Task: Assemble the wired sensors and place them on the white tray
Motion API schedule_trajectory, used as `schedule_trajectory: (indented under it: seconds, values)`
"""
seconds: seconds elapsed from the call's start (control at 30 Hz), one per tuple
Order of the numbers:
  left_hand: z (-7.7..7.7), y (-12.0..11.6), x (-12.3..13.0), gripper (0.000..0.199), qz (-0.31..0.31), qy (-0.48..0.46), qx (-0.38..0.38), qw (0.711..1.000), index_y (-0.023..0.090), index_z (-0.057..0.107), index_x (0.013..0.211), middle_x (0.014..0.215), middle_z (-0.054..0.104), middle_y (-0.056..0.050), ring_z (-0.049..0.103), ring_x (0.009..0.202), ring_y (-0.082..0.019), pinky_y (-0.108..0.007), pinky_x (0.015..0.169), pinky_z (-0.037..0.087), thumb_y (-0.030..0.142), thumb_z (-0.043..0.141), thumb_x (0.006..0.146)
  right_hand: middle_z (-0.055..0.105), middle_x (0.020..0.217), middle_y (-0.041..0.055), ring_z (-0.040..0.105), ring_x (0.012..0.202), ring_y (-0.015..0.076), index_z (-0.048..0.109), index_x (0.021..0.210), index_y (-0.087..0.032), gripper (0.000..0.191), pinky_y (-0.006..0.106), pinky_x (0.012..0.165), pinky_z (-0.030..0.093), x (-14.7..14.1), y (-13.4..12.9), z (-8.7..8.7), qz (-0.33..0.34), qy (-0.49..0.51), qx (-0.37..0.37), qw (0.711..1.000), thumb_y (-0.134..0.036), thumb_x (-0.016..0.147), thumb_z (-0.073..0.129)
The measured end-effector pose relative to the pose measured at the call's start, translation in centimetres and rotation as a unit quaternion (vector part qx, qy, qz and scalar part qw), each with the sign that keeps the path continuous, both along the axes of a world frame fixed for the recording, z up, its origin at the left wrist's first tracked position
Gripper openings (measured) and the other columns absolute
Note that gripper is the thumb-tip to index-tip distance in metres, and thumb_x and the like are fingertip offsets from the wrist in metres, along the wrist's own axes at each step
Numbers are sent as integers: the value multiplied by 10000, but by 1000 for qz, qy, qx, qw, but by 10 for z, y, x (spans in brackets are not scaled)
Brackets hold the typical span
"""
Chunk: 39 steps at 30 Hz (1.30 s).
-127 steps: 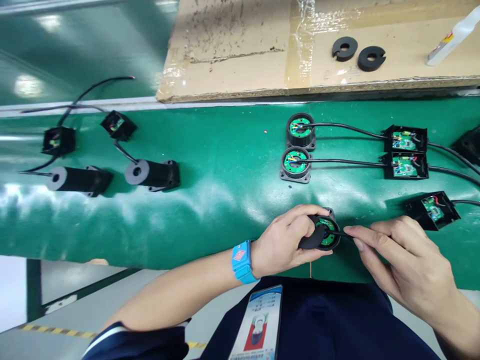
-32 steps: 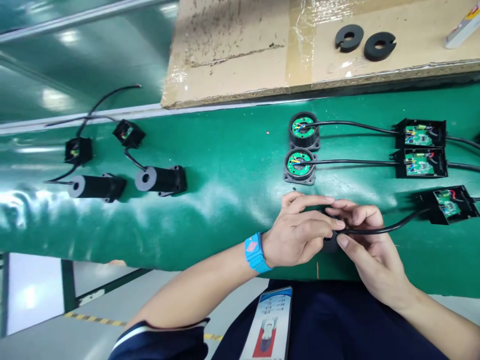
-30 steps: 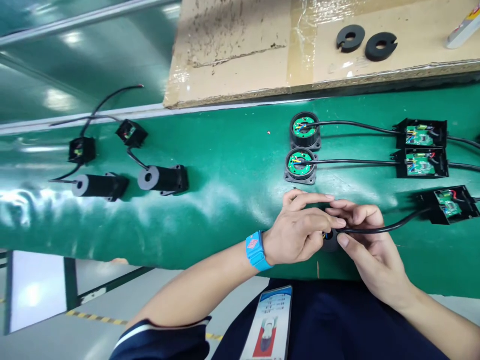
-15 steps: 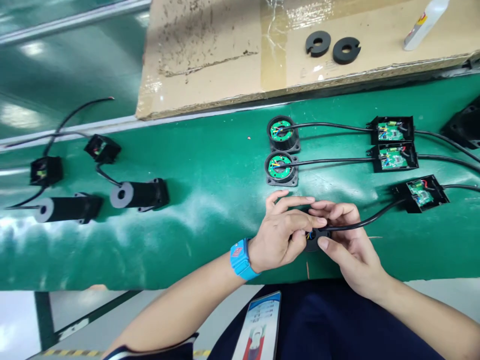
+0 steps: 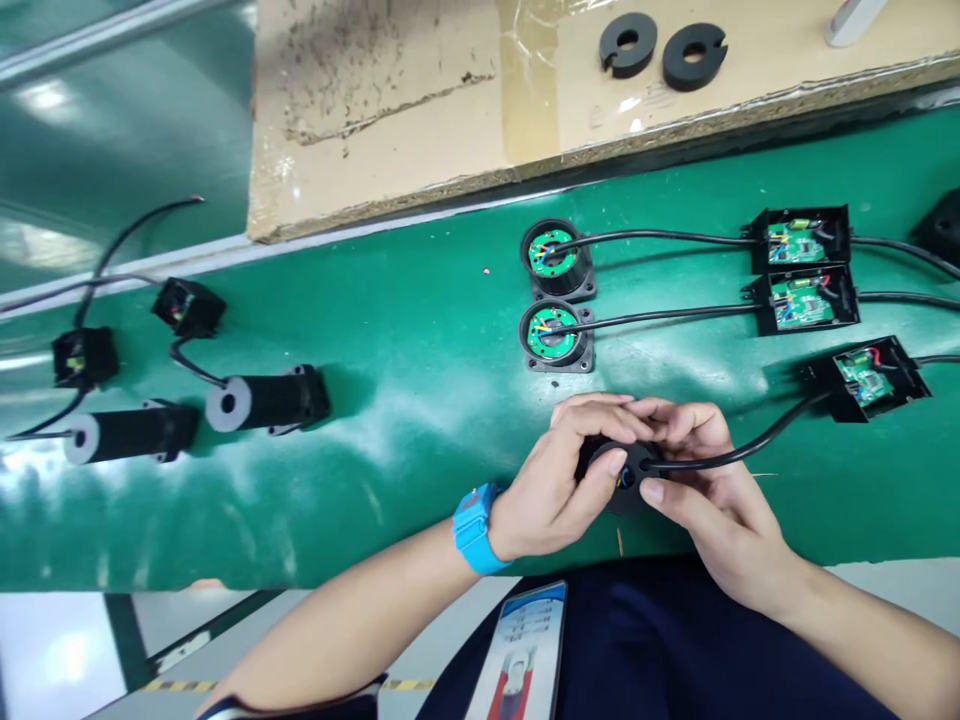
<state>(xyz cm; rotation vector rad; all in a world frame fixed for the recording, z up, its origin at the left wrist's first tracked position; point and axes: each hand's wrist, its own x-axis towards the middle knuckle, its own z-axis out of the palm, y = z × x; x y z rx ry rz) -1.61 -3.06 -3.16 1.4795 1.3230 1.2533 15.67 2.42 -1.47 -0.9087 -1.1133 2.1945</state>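
Note:
Both hands are closed around a black round motor housing, mostly hidden by the fingers. A black notched ring lies over its end, and blue and yellow wires show through the ring's center hole. My left hand wraps the left side, thumb pressing on the ring. From the right, my right hand grips the housing, its thumb at the ring's lower right edge. A black cable leaves the ring's notch, passes over the right fingers and runs to an open black box with a circuit board.
Two motor housings with round green boards stand beyond my hands, cabled to open boxes. Two assembled motors lie at left. On the cardboard are two notched rings and a white bottle.
My left hand has gone from outstretched fingers over the ring to curling round the housing, its thumb now on the ring. More of the ring shows. The view has shifted slightly.

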Motion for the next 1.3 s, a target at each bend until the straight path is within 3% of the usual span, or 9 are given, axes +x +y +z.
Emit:
schedule_trajectory:
  seconds: [0.13, 0.33, 0.47, 0.57, 0.67, 0.8, 0.93, 1.17, 1.3]
  values:
    - [10, 2, 3, 195, -9, -54, -103, 993, 246, 472, 1190, 1065, 688, -60, 648, 1137, -220, -426, 1001, 517, 220, 561, 1018, 544, 1326, -36, 490, 1340, 110, 499, 1074, -337, 229, 282, 1096, 458, 0, -1, 0, 2, 0, -5, 1000, -163, 972, 607]
    - [13, 6, 2, 134, -8, -80, -120, 989, 234, 478, 1103, 1031, 636, -54, 666, 985, -185, -360, 897, 548, 266, 577, 1018, 536, 1322, -28, 515, 1306, 135, 497, 1068, -339, 214, 340, 1117, 460, 0, -1, 1, 0, -7, -3, 1000, -182, 973, 609]
    - [8, 7, -7, 156, -47, -61, -120, 990, 233, 478, 1145, 1089, 669, -83, 673, 1038, -209, -393, 937, 549, 300, 559, 1030, 522, 1356, -23, 494, 1318, 123, 500, 1084, -343, 210, 309, 1113, 454, 2, -2, 0, 3, -17, 11, 1000, -192, 982, 605]
    - [6, 6, -14, 194, -78, -40, -75, 993, 243, 467, 1215, 1157, 684, -100, 647, 1194, -241, -448, 1017, 532, 278, 533, 1036, 513, 1362, -12, 464, 1361, 138, 498, 1084, -341, 195, 314, 1109, 461, 3, -3, -2, 10, -22, 15, 1000, -206, 988, 601]
    - [6, 3, -18, 189, -44, 36, 17, 998, 245, 502, 1178, 1202, 699, -95, 607, 1285, -246, -491, 1084, 486, 234, 575, 1005, 486, 1401, -3, 432, 1400, 152, 485, 1097, -346, 196, 314, 1107, 465, 5, -5, -3, 9, -28, 19, 999, -218, 995, 592]
    - [3, -3, -16, 194, 15, 143, 94, 985, 281, 525, 1035, 1057, 789, 8, 617, 1285, -229, -487, 1104, 396, 137, 608, 936, 437, 1457, 2, 442, 1388, 162, 470, 1119, -350, 199, 344, 1136, 445, 6, -7, -5, 18, -43, 33, 998, -217, 1006, 566]
    - [4, -4, -9, 205, 30, 166, 116, 979, 306, 519, 986, 970, 805, 57, 601, 1307, -224, -492, 1119, 335, 118, 568, 924, 409, 1469, 12, 428, 1396, 183, 455, 1136, -353, 198, 385, 1145, 438, 8, -7, -6, 34, -44, 34, 998, -221, 1017, 541]
    - [25, 7, 2, 305, 12, 13, -94, 995, 255, 468, 1228, 1128, 698, -60, 554, 1303, -224, -441, 1070, 489, 118, 549, 968, 437, 1404, 26, 332, 1464, 202, 448, 1146, -356, 206, 449, 1194, 386, 7, -5, -3, 36, -33, 55, 997, -212, 1019, 523]
    - [24, 6, 2, 241, -7, -9, -157, 988, 239, 480, 1198, 1155, 608, -74, 573, 1226, -223, -400, 1020, 509, 183, 581, 986, 414, 1465, 12, 325, 1484, 203, 451, 1152, -357, 205, 454, 1215, 359, 7, -4, -2, 42, -29, 40, 998, -213, 1023, 519]
